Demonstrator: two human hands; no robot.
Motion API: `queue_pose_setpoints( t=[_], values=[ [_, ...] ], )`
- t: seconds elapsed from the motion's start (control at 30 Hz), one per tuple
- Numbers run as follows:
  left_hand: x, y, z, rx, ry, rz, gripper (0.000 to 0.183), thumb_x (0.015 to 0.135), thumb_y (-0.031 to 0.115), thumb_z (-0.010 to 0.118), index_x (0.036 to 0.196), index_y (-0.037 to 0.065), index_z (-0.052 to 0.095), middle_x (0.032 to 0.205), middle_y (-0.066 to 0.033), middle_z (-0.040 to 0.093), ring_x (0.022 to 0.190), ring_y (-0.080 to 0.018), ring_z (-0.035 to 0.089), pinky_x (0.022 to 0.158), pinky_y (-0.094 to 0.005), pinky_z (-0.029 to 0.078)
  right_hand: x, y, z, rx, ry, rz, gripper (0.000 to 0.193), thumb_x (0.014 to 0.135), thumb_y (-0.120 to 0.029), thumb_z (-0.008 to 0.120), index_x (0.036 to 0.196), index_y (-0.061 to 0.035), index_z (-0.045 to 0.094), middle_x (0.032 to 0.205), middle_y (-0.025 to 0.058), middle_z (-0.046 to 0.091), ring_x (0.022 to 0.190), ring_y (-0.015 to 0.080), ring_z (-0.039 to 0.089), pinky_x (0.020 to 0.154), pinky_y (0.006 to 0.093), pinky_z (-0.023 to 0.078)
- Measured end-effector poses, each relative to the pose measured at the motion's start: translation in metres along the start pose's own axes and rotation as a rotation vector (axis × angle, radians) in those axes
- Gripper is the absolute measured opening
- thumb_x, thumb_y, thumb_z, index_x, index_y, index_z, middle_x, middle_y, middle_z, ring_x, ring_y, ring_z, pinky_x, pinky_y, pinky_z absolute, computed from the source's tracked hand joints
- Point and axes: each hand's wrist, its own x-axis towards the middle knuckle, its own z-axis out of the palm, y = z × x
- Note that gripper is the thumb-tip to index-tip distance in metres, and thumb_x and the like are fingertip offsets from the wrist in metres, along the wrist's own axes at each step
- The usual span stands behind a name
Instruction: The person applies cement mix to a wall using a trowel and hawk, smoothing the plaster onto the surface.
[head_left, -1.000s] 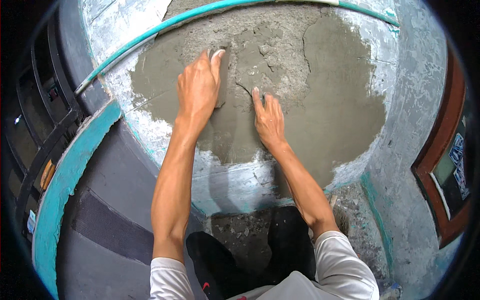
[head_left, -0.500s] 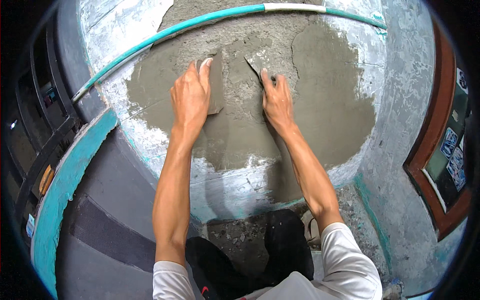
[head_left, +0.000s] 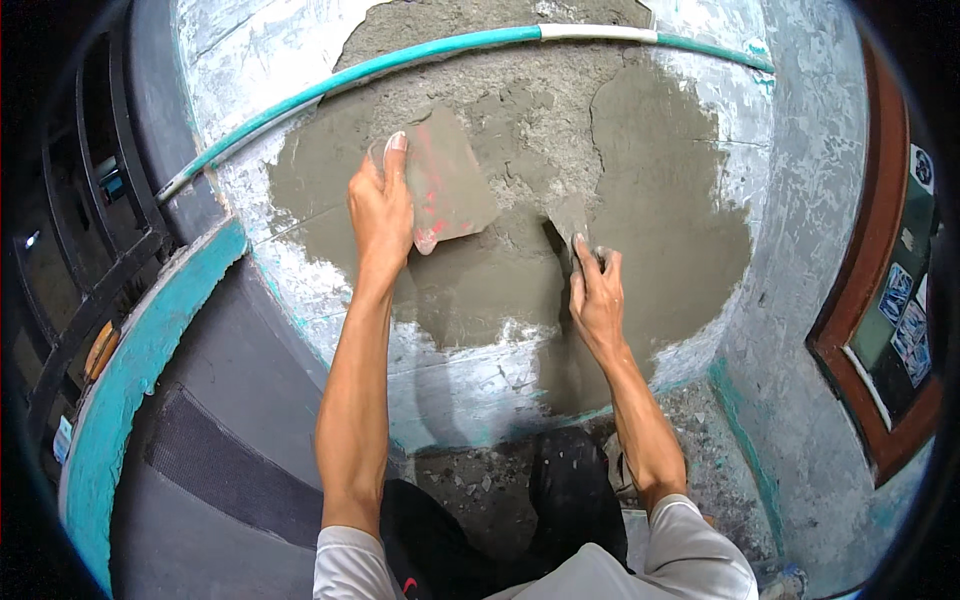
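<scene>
My left hand (head_left: 382, 215) grips the left edge of a flat rectangular board (head_left: 450, 180), grey with mortar and marked with red streaks. The thumb lies over its face, and the board is held in front of the wall. In my right hand (head_left: 600, 305) is a small putty knife (head_left: 571, 217), its blade pointing up and left. That blade is at or close to the wall; contact is hard to tell. Behind both tools spreads a patch of grey mortar (head_left: 660, 200), smooth on the right and lower parts. Rough, bare cement (head_left: 560, 130) shows in the upper middle.
A teal and white pipe (head_left: 430, 48) crosses the wall above my hands. To the left are a teal-edged ledge (head_left: 150, 360) and dark metal bars (head_left: 90, 200). A brown wooden frame (head_left: 850, 330) stands at right. Rubble (head_left: 480, 480) lies on the ground by my legs.
My right hand and the putty knife have moved down and to the right. My left hand has lowered a little, turning the board so that its red-streaked face shows.
</scene>
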Motion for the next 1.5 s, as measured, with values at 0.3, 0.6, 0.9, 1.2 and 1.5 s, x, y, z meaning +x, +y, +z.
queue_pose_setpoints(
  t=[0.3, 0.6, 0.9, 1.2, 1.5],
  values=[
    [-0.043, -0.016, 0.009, -0.616, -0.102, -0.258, 0.043, 0.112, 0.044, 0.06, 0.114, 0.001, 0.067, 0.102, -0.0036, 0.068, 0.085, -0.0095, 0.059, 0.075, -0.0286, 0.052, 0.001, -0.044, -0.037, 0.316, -0.027, -0.149, 0.05, 0.091, 0.007, 0.07, 0.139, -0.0055, 0.07, 0.115, 0.0216, 0.058, 0.098, 0.0321, 0.062, 0.085, 0.0393, 0.054],
    [-0.081, -0.019, -0.003, -1.045, -0.243, -0.588, 0.06, 0.111, 0.051, 0.055, 0.138, -0.003, 0.06, 0.127, -0.0144, 0.07, 0.111, -0.0219, 0.072, 0.094, -0.0394, 0.062, -0.013, -0.066, -0.058, 0.956, -0.266, 0.225, 0.032, 0.098, -0.001, 0.068, 0.129, 0.0046, 0.073, 0.114, 0.0109, 0.061, 0.094, 0.0175, 0.064, 0.077, 0.0312, 0.055],
    [-0.138, -0.043, -0.009, -0.926, -0.404, -0.623, 0.045, 0.111, 0.04, 0.062, 0.128, -0.001, 0.065, 0.119, -0.0083, 0.073, 0.102, -0.0142, 0.069, 0.089, -0.032, 0.058, -0.047, -0.078, -0.049, 1.335, -0.269, 0.533, 0.028, 0.102, -0.001, 0.064, 0.127, 0.0104, 0.069, 0.113, 0.0102, 0.059, 0.077, 0.0127, 0.061, 0.064, 0.0284, 0.05],
    [-0.161, -0.043, -0.031, -0.445, -0.295, -0.498, 0.039, 0.114, 0.038, 0.057, 0.108, 0.001, 0.068, 0.084, 0.0027, 0.064, 0.076, -0.0073, 0.057, 0.067, -0.0287, 0.048, -0.017, -0.065, -0.061, 0.581, -0.139, 0.229, 0.038, 0.099, 0.0, 0.066, 0.136, 0.002, 0.069, 0.105, 0.0108, 0.063, 0.088, 0.0195, 0.062, 0.071, 0.0316, 0.054],
    [-0.187, -0.011, -0.028, -0.066, -0.221, -0.038, 0.02, 0.109, 0.017, 0.064, 0.113, -0.002, 0.066, 0.08, -0.0181, 0.071, 0.069, -0.0285, 0.074, 0.06, -0.0408, 0.055, -0.062, -0.094, -0.043, 0.117, -0.169, -0.183, 0.06, 0.079, 0.001, 0.078, 0.138, -0.0122, 0.073, 0.111, 0.0232, 0.061, 0.089, 0.0336, 0.068, 0.074, 0.0418, 0.059]
  ],
)
